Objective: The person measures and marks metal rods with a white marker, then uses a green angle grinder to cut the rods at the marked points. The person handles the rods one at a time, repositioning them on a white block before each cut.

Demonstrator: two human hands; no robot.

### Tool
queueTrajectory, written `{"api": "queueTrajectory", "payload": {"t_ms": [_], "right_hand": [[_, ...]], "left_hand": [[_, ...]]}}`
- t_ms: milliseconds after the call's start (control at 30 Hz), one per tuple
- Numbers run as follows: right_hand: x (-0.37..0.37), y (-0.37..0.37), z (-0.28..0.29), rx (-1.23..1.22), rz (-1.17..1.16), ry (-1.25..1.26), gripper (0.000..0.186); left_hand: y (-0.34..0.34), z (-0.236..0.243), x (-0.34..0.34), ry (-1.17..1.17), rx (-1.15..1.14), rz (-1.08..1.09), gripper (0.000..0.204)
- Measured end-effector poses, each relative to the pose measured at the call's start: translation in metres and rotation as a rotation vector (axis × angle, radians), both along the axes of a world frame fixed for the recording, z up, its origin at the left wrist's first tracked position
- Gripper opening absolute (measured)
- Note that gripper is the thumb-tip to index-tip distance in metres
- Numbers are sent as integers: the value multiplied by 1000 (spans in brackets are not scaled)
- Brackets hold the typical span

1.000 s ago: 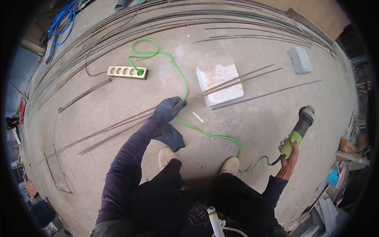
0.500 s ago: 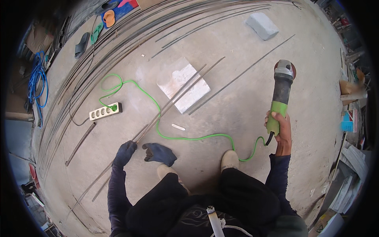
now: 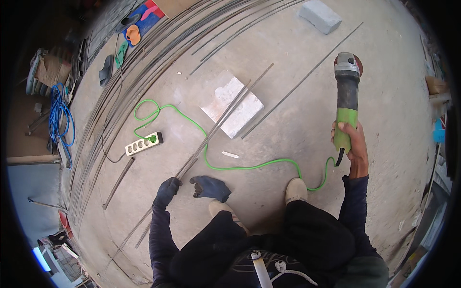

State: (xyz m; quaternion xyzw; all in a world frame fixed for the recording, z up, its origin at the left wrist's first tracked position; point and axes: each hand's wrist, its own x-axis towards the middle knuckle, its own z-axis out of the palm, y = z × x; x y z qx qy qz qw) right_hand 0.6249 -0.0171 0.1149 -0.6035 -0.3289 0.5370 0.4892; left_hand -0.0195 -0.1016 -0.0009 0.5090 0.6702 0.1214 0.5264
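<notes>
My left hand (image 3: 167, 193), in a dark glove, is closed around thin metal rods (image 3: 205, 142) that slant across the floor. Their far ends rest over a whitish block (image 3: 246, 115). Out to the right, my bare right hand (image 3: 355, 144) grips an angle grinder (image 3: 347, 93) by its green handle. The grinder's head points away from me, with its reddish-brown disc partly hidden behind the head. From its rear runs a green cord (image 3: 254, 167) over the floor to a power strip (image 3: 139, 145). Beside my left hand lies a loose dark glove (image 3: 213, 188).
A bundle of long rods (image 3: 158, 57) curves along the far left. One single rod (image 3: 302, 79) lies right of the whitish block; a grey block (image 3: 320, 17) sits farther back. A short pipe (image 3: 118, 183) and a small white strip (image 3: 230, 154) are on the floor. Sandals (image 3: 133, 34) stand far left.
The view has shifted, moving most of the scene rightward. The rods' far ends have drawn closer together over the block. The grinder appears farther forward, still in my right hand.
</notes>
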Motion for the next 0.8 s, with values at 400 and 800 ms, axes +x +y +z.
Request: {"api": "queueTrajectory", "payload": {"t_ms": [400,800], "right_hand": [[-2,5,4,18,-53,67,36],[-20,33,-14,75,-154,293,35]], "left_hand": [[28,8,23,422,296,102,36],[116,124,403,-60,740,-669,37]]}}
